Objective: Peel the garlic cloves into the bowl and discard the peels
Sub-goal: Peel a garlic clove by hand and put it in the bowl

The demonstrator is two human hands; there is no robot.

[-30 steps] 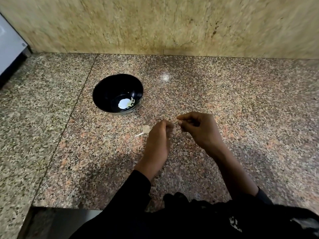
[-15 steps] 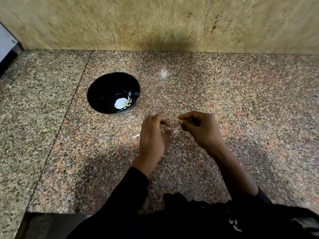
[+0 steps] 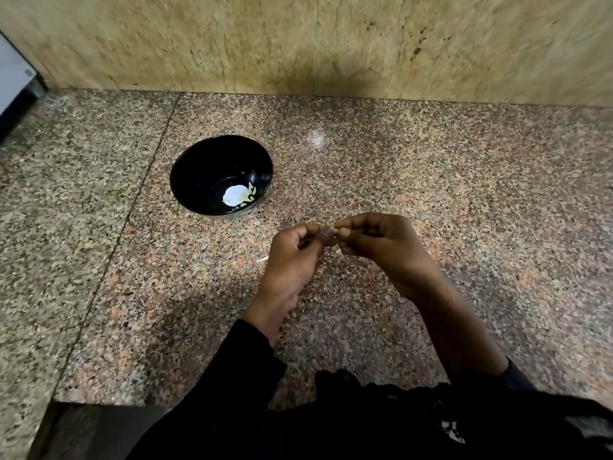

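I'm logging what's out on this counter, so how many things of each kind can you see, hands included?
Black bowl: 1
Pale piece pinched between the fingertips, likely garlic: 1
Pale scrap lying on the counter: 1
Hands: 2, left hand and right hand
Total: 5

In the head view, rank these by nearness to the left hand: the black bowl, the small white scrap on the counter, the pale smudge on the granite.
From the left hand:
1. White scrap, just to its left on the counter.
2. Black bowl, farther back and left.
3. Pale smudge, farthest, behind the hands toward the wall.
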